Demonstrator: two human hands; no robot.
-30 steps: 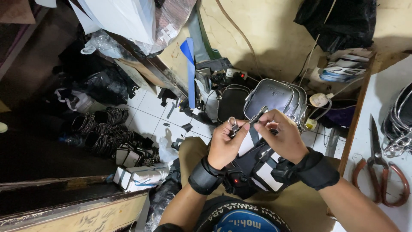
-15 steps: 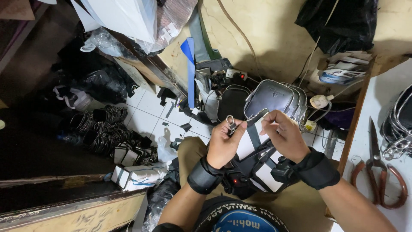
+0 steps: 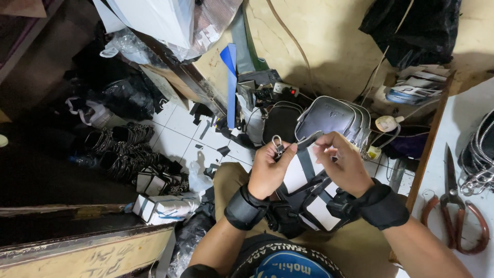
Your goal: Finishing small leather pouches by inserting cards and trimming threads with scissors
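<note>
Metal clip (image 3: 278, 143) pinched in left hand (image 3: 267, 172) | right hand (image 3: 342, 164) grips strap (image 3: 307, 140) | bags (image 3: 329, 117) close ahead

Red-handled scissors (image 3: 455, 216) lie on a white table (image 3: 442, 170) at right, grey zippered pouches (image 3: 329, 117) stand by a yellowish wall (image 3: 329, 46), and bundled black straps (image 3: 121, 149) sit on the tiled floor (image 3: 180, 128).

Metal snap hook (image 3: 278, 144) pinched upright at frame centre, on a dark strap (image 3: 309, 139) running right. Below, black-and-white bag (image 3: 309, 198) resting on lap, lower centre.
</note>
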